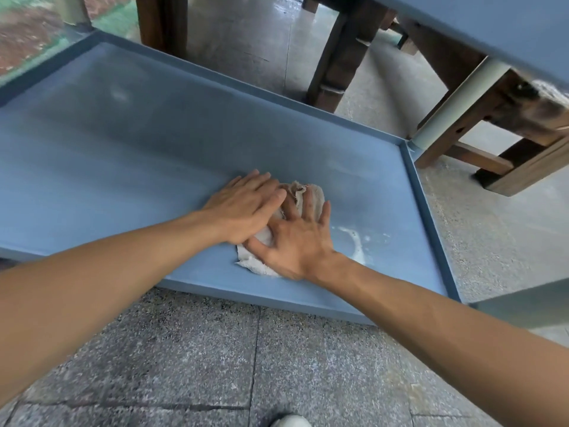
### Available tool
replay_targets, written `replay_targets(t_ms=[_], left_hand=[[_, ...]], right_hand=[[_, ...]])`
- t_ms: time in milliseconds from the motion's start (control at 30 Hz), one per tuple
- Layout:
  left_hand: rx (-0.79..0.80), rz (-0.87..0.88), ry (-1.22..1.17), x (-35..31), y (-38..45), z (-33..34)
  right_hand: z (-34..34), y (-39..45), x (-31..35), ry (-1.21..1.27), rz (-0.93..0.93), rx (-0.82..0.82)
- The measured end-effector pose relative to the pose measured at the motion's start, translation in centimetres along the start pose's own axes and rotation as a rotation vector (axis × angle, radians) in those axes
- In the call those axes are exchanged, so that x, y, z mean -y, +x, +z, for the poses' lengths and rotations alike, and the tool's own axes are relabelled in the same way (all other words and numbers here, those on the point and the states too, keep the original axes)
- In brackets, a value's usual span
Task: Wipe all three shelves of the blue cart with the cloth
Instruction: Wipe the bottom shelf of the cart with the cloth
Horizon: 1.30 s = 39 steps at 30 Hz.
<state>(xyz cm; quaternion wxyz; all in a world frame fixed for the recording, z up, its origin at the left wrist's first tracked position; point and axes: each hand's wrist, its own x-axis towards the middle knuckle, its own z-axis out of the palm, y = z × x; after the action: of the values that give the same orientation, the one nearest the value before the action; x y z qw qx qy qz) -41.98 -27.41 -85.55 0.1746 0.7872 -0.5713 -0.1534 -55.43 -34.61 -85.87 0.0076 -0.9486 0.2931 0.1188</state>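
Two hands press one crumpled cloth flat on a low blue shelf. At the far left, a strip of red-brown and green ground (27,35) shows past the shelf's raised edge. The shelf (107,143) is a wide blue tray with a low rim all round, set just above the speckled stone floor (184,365); most of its left part lies bare, with a faint pale smudge (118,94) near the back.

The left hand (243,208) comes in from the lower left, palm down, with its fingers straight and close together, lying over the left part of the cloth (308,195) and overlapping the fingers of the other hand. The cloth is pale, bunched and frayed, and sits on the right half of the shelf, near the front rim. The right hand (295,241) lies on it from the right, palm down, with its fingers spread wide and its thumb stretched across the cloth's near edge. Neither hand is curled round the cloth; both push it down.

Just right of the hands, a white wet streak (357,245) curves across the shelf. Farther right, a pale post (455,103) rises from the shelf's back corner to the underside of another blue shelf (492,26) above. Behind stand dark wooden legs (335,63). A white shoe tip (289,422) shows at the bottom edge.
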Motion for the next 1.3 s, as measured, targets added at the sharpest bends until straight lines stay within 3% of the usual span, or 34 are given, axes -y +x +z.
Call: replay_targets(t_ms=[200, 567, 800, 900, 1033, 1100, 1300], left_hand=[[0.014, 0.084, 0.063, -1.5, 0.0, 1.0], [0.007, 0.083, 0.095, -1.1, -0.4, 0.9], [0.015, 0.085, 0.091, -1.7, -0.3, 1.2], [0.008, 0.086, 0.092, -1.6, -0.4, 1.3], [0.011, 0.075, 0.116, -1.6, -0.5, 1.7], [0.012, 0.071, 0.150, -1.7, -0.7, 2.0], [0.026, 0.074, 0.233, -1.0, -0.9, 2.2]], right_hand=[[0.3, -2.1, -4.2, 0.017, 0.083, 0.007], [0.6, -4.7, -10.1, -0.022, 0.253, 0.026], [-0.7, -6.1, -13.1, -0.171, 0.364, 0.088], [-2.4, -4.9, -14.3, -0.235, 0.252, 0.048], [-3.3, -5.1, -16.9, -0.111, -0.330, 0.079], [-2.6, -6.0, -18.6, -0.105, -0.408, 0.134], [-0.4, -7.8, -19.9, -0.056, 0.003, 0.079]])
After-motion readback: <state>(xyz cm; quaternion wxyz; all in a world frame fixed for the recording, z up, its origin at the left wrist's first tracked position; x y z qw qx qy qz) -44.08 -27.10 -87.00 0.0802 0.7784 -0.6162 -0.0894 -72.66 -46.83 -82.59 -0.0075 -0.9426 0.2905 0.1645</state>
